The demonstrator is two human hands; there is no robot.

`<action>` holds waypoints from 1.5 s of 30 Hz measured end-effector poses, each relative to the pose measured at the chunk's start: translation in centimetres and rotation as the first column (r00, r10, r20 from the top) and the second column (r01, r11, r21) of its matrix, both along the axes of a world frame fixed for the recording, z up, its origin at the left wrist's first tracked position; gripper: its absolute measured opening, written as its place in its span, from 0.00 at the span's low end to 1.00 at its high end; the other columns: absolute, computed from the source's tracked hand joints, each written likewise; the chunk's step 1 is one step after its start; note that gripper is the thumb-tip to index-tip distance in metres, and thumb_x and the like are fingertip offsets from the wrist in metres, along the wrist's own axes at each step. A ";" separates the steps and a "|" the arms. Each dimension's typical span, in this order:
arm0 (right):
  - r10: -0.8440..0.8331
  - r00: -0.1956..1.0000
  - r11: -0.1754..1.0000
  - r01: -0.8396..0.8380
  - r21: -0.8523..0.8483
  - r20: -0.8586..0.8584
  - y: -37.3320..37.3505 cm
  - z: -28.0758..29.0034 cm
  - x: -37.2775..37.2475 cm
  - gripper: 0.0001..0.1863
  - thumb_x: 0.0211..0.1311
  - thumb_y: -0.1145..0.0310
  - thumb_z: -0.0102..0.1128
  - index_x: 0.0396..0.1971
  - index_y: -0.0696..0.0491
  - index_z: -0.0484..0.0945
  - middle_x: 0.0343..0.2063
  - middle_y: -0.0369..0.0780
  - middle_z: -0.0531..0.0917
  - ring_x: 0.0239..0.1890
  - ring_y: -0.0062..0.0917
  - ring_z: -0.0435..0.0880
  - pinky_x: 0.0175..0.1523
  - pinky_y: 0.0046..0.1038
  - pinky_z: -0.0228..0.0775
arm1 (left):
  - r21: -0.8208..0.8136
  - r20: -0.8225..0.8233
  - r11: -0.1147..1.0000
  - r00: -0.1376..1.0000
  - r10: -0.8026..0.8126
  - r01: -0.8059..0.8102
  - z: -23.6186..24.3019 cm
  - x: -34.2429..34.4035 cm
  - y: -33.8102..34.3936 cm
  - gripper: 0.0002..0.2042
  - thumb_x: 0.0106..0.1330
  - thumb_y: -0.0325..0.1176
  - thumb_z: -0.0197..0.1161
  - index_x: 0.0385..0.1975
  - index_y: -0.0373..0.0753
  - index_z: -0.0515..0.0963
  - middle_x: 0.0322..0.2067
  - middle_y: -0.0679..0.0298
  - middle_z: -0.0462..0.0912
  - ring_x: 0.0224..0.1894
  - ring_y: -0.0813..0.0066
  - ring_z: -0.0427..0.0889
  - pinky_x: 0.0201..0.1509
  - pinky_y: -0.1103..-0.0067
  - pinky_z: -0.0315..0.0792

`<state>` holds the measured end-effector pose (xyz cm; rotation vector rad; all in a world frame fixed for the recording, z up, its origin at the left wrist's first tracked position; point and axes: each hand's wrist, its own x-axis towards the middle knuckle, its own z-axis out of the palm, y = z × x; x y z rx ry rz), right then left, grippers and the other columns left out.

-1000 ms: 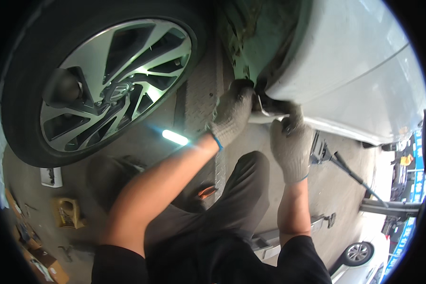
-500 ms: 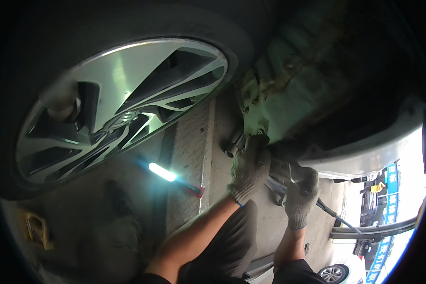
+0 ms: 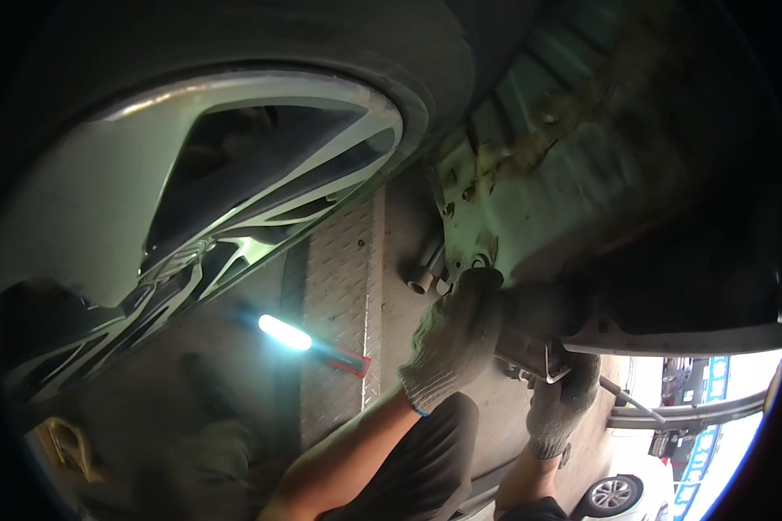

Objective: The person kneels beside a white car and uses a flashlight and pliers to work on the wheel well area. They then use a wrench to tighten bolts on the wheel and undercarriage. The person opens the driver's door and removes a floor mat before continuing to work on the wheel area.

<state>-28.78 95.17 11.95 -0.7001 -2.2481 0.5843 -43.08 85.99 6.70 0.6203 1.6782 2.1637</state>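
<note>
My left hand [image 3: 456,339], in a pale knitted glove, is raised to the lower edge of the wheel-arch panel [image 3: 530,200]. Its fingers are bent, the tips by a round hole; what they hold is hidden. A squared metal piece [image 3: 547,363] juts out between my hands under the dark bodywork. Behind and below this piece, my gloved right hand [image 3: 566,401] is closed, with most of its fingers covered. What it grips cannot be made out. A large wheel [image 3: 235,195] with a silver and black rim fills the left side.
A lit work lamp [image 3: 285,333] with a red and black handle lies by the patterned metal plate [image 3: 339,286]. Past my left hand is a short pipe end [image 3: 421,282]. A yellow object [image 3: 65,447] lies lower left. To the right are a grey bar [image 3: 695,417] and white car [image 3: 617,495].
My view has shifted nearer the wheel, which looks larger. My right hand has moved lower and further behind the squared metal piece, now plainer to see. My left hand stays at the panel edge.
</note>
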 end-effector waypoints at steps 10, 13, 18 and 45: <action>-0.041 0.997 0.998 0.038 0.045 0.072 -0.1 0.4 -0.3 0.14 0.63 0.67 0.60 0.45 0.58 0.74 0.34 0.35 0.79 0.32 0.16 0.72 0.40 0.19 0.65 | 0.153 -0.024 0.959 0.971 -0.236 0.237 -1.2 -0.5 1.0 0.17 0.70 0.26 0.48 0.58 0.40 0.70 0.41 0.53 0.83 0.41 0.59 0.86 0.46 0.68 0.77; -0.044 0.996 0.993 0.035 0.111 0.081 -0.5 0.6 -0.8 0.17 0.62 0.65 0.61 0.46 0.60 0.75 0.34 0.37 0.79 0.35 0.21 0.75 0.43 0.23 0.66 | 0.151 -0.133 0.961 0.968 -0.215 0.234 -1.6 -0.9 0.7 0.16 0.71 0.29 0.49 0.56 0.36 0.72 0.43 0.54 0.82 0.42 0.59 0.84 0.48 0.69 0.76; -0.008 0.996 0.998 0.002 0.064 0.089 -1.3 1.7 -1.7 0.16 0.64 0.67 0.60 0.47 0.61 0.74 0.42 0.38 0.78 0.42 0.23 0.73 0.50 0.26 0.65 | 0.161 -0.084 0.962 0.974 -0.210 0.221 -2.4 -0.7 0.5 0.16 0.65 0.27 0.54 0.53 0.37 0.73 0.42 0.53 0.79 0.46 0.58 0.80 0.51 0.70 0.73; -0.203 0.941 0.913 0.082 -0.400 -0.270 0.1 -0.6 0.2 0.23 0.60 0.56 0.69 0.43 0.60 0.77 0.39 0.39 0.79 0.41 0.22 0.76 0.53 0.27 0.65 | 0.207 -0.254 0.946 0.920 0.297 -0.248 -3.9 1.7 3.0 0.06 0.52 0.32 0.58 0.25 0.36 0.76 0.26 0.55 0.78 0.33 0.49 0.75 0.44 0.61 0.70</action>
